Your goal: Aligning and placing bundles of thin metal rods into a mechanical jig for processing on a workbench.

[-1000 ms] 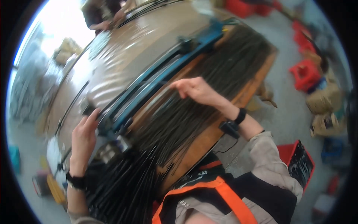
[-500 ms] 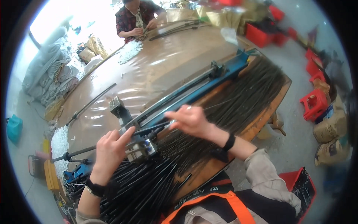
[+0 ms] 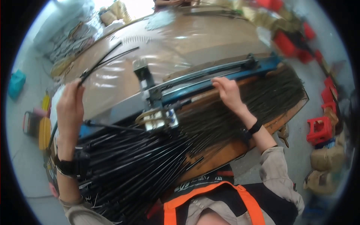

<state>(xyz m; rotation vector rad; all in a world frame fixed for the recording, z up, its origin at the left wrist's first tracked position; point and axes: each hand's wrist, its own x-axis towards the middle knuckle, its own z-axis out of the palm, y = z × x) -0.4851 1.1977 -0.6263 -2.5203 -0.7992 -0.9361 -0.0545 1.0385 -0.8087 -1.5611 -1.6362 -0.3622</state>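
Note:
At the left, my left hand is closed round a slim black rod that reaches up over the table. Blur hides the exact grip. My right hand is beside the blue rail of a bench fixture, its fingers loosely bent and partly apart, with nothing visible in them. The fixture's metal clamp block lies between my hands, with a grey upright block behind it. Below it, many black rods spread in a pile. Thin dark springs or rods lie in a heap to the right.
Small white pieces are heaped at the table's far side, near another person's hands. A coil spring seems to lie behind the black rod. Right of the table stand a red stool and brown sacks. White sacks fill the far left.
My left hand has moved left and away from the fixture with a black rod. My right hand has moved right, off the piece by the clamp. The view has shifted downward.

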